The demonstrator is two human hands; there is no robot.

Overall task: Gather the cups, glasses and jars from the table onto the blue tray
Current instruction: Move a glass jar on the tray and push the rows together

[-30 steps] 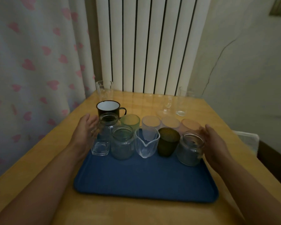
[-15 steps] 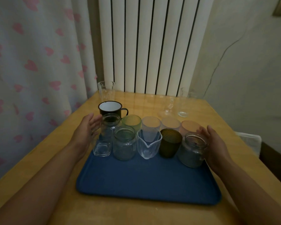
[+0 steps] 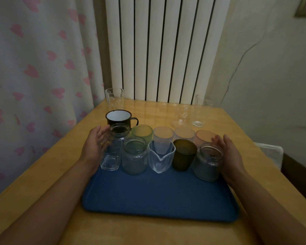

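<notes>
The blue tray [image 3: 159, 197] lies on the wooden table and carries two rows of vessels along its far half. The front row holds a tall clear jar [image 3: 115, 149], a ribbed jar [image 3: 134, 155], a spouted clear pitcher [image 3: 161, 159], a dark green cup [image 3: 184, 154] and a squat jar [image 3: 208, 162]. Behind them stand a green glass [image 3: 142, 132] and three pale tumblers [image 3: 163, 134]. My left hand [image 3: 95, 145] lies open against the tall clear jar. Beside the squat jar, my right hand [image 3: 228, 154] is open, its palm close to the glass.
A dark enamel mug [image 3: 119, 118] stands on the table just behind the tray. A clear measuring glass [image 3: 114, 98] is at the far left corner. A stemmed glass [image 3: 181, 117] and a tall clear glass [image 3: 199, 110] stand far right. Radiator and curtain behind.
Both hands stay beside the outer jars; the right hand has drawn closer to the squat jar. The camera has shifted slightly.
</notes>
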